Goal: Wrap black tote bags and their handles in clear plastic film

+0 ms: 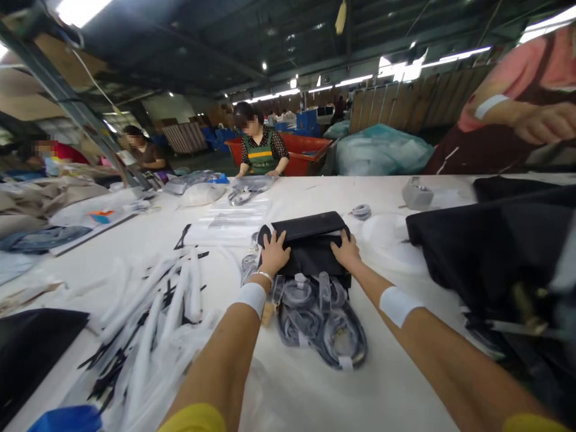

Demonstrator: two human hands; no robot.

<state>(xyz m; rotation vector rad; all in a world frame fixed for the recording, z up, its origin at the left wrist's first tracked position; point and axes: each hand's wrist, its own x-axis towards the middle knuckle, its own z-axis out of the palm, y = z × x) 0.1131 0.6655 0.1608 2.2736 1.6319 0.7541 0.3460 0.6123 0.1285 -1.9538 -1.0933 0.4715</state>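
A black fabric bag (310, 255) with a folded flap lies on the white table in front of me. My left hand (273, 255) rests on its left end, fingers spread over the fabric. At the opposite end, my right hand (347, 249) grips the bag's edge, with the thumb on the front and the fingers by the flap. Just below the bag, touching its near side, are several coiled dark straps (321, 324) in clear wrapping with white bands. More wrapped coils (249, 267) show beside my left hand.
White-sleeved strips with black ends (157, 306) are heaped on the left. Black fabric (477, 240) is piled on the right. Clear plastic sheets (225, 222) and a grey block (417, 193) lie farther back. One co-worker (261, 147) stands across the table, another person (508, 114) at right.
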